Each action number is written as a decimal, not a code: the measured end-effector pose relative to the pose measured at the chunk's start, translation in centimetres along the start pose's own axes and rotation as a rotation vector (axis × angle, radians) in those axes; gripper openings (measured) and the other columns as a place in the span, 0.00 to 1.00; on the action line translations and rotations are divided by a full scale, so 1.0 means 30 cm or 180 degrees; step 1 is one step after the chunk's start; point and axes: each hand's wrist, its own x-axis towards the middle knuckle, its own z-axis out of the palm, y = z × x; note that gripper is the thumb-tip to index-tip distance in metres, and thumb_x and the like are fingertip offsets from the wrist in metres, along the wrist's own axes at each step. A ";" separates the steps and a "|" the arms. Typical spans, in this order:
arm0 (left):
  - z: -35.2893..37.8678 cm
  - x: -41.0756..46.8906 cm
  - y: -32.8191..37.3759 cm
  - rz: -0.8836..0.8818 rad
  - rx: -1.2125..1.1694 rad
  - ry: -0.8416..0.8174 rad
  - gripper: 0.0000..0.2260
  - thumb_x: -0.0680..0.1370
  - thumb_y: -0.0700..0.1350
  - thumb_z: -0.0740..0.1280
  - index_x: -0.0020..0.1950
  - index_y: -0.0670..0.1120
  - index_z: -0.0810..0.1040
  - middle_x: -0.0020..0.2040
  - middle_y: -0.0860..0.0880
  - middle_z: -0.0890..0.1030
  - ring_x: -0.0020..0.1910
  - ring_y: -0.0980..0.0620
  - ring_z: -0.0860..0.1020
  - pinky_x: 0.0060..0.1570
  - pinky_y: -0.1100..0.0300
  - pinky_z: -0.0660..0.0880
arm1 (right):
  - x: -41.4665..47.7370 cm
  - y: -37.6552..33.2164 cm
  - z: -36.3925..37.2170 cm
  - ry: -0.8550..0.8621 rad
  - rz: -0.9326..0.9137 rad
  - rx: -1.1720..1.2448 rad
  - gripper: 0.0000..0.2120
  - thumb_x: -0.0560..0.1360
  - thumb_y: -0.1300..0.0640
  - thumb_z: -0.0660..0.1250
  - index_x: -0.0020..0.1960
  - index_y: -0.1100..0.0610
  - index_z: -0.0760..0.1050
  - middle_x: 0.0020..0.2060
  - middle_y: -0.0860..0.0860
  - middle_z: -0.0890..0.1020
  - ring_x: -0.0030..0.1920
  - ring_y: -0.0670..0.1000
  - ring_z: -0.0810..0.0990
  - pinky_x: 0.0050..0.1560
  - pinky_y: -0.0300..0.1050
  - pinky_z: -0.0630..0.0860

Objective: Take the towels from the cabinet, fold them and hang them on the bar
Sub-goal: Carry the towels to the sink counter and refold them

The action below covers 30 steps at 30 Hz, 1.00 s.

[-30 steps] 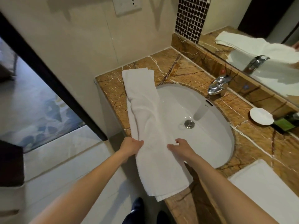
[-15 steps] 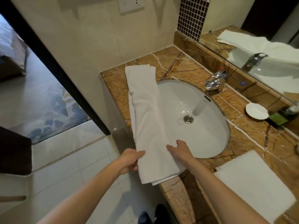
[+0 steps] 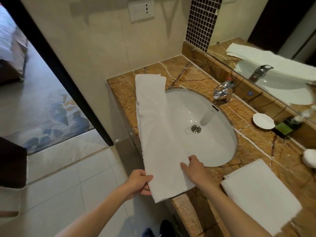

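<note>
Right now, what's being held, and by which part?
The long white towel, at its near end: left hand pinches the left edge, right hand rests on the right edge near the sink.

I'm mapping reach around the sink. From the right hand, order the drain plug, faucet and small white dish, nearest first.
From the right hand:
1. Drain plug, in the basin just beyond.
2. Small white dish, on the counter, far right.
3. Faucet, at the sink's back rim.

White terry-cloth towel [image 3: 157, 130], matt and nubbly. Glossy white ceramic basin [image 3: 213, 134]. Polished brown marble countertop [image 3: 277, 151], pale-veined. Shiny chrome faucet [image 3: 222, 90] and drain plug [image 3: 196, 129]. Smooth glazed floor tiles [image 3: 68, 182].
</note>
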 end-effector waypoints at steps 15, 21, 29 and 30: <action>0.026 0.185 0.105 0.2241 0.4560 0.1186 0.27 0.80 0.62 0.40 0.73 0.54 0.31 0.76 0.48 0.33 0.76 0.43 0.35 0.73 0.45 0.34 | 0.042 -0.079 0.112 -0.0024 -0.1737 -0.2237 0.30 0.81 0.41 0.42 0.78 0.53 0.39 0.77 0.55 0.40 0.77 0.58 0.38 0.73 0.53 0.34; -0.001 0.239 0.070 0.2126 0.4687 0.0963 0.27 0.80 0.61 0.37 0.73 0.54 0.30 0.77 0.48 0.33 0.76 0.45 0.34 0.73 0.46 0.35 | 0.083 -0.020 0.145 0.0102 -0.1844 -0.2531 0.31 0.81 0.38 0.41 0.78 0.52 0.37 0.76 0.54 0.37 0.76 0.58 0.37 0.69 0.57 0.29; -0.021 0.311 0.159 0.2259 0.4675 0.1030 0.30 0.73 0.64 0.27 0.71 0.53 0.27 0.75 0.47 0.31 0.73 0.46 0.29 0.71 0.47 0.29 | 0.124 -0.084 0.126 0.0041 -0.1656 -0.2064 0.30 0.81 0.41 0.40 0.78 0.53 0.38 0.77 0.54 0.39 0.77 0.56 0.36 0.73 0.53 0.32; -0.028 0.337 0.194 0.2265 0.4678 0.1092 0.30 0.74 0.64 0.28 0.72 0.52 0.29 0.75 0.47 0.31 0.74 0.47 0.30 0.71 0.48 0.30 | 0.140 -0.105 0.119 0.0040 -0.1603 -0.1973 0.30 0.81 0.42 0.41 0.78 0.54 0.39 0.77 0.54 0.40 0.77 0.56 0.37 0.74 0.54 0.34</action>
